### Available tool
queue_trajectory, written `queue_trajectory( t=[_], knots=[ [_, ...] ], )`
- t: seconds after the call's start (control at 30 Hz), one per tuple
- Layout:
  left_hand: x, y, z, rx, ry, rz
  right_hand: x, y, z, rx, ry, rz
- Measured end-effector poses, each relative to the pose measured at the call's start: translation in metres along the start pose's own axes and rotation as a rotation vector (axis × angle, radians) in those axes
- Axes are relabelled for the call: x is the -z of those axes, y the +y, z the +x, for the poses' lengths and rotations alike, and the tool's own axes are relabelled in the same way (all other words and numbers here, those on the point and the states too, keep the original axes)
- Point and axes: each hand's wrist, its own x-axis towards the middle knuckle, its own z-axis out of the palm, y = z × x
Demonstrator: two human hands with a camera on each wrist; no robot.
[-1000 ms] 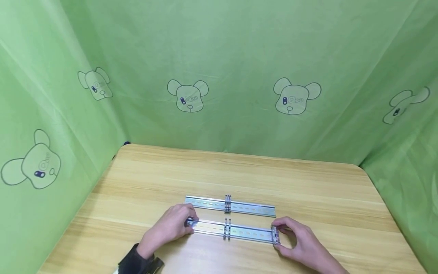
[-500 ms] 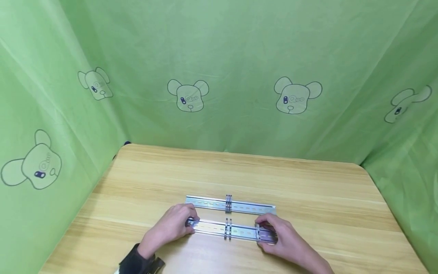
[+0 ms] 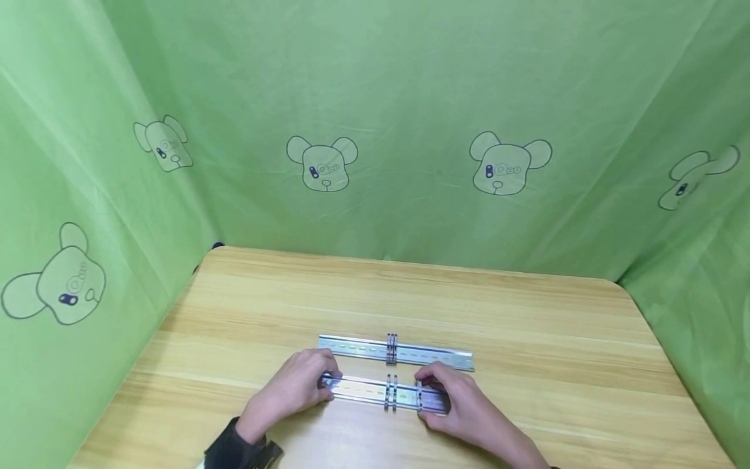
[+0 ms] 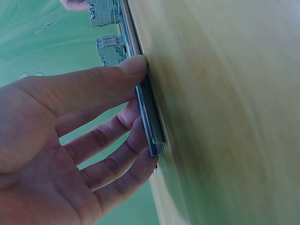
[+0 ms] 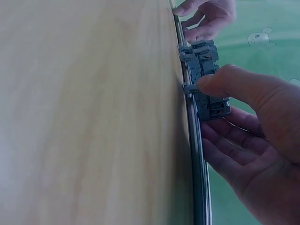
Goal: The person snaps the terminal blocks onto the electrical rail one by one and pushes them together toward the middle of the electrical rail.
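Note:
In the head view my left hand (image 3: pixel 299 381) grips the left end of the nearer slotted metal DIN rail (image 3: pixel 363 389), which lies on the table. My right hand (image 3: pixel 459 400) pinches a narrow grey terminal block (image 3: pixel 419 395) mounted on that rail, thumb and fingers at its opposite ends. Just to its left, two similar terminal blocks (image 3: pixel 390 393) stand across the rail, a small gap between them and the pinched one. The left wrist view shows thumb and fingers on either edge of the rail (image 4: pixel 147 115). In the right wrist view the held block (image 5: pixel 214 108) sits on the rail.
Behind lies a second DIN rail (image 3: pixel 351 348), parallel to the first, with several terminal blocks (image 3: pixel 391 350) grouped at its middle. Both rails are on a wooden table (image 3: pixel 527 319). Green curtains (image 3: pixel 398 215) enclose its back and sides.
My right hand has slid the terminal block leftward along the nearer rail, from its right end toward the two middle blocks. My left hand stays at the rail's left end.

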Motion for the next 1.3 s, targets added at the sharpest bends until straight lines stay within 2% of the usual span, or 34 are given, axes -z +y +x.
queue_trajectory(
  t=[0.4, 0.87, 1.17, 1.3],
  knots=[
    [-0.001, 0.0, 0.0, -0.035, 0.03, 0.038, -0.009, -0.007, 0.009, -0.032, -0.023, -0.017],
    [-0.001, 0.0, 0.0, -0.029, 0.014, 0.041, -0.021, -0.012, 0.015, 0.014, 0.016, -0.02],
    [0.0, 0.0, 0.001, -0.031, 0.017, 0.048, -0.024, -0.015, 0.018, -0.015, 0.008, -0.004],
    [0.0, 0.0, 0.0, -0.029, 0.015, 0.05, -0.027, -0.016, 0.02, 0.002, 0.012, -0.011]
  ],
)
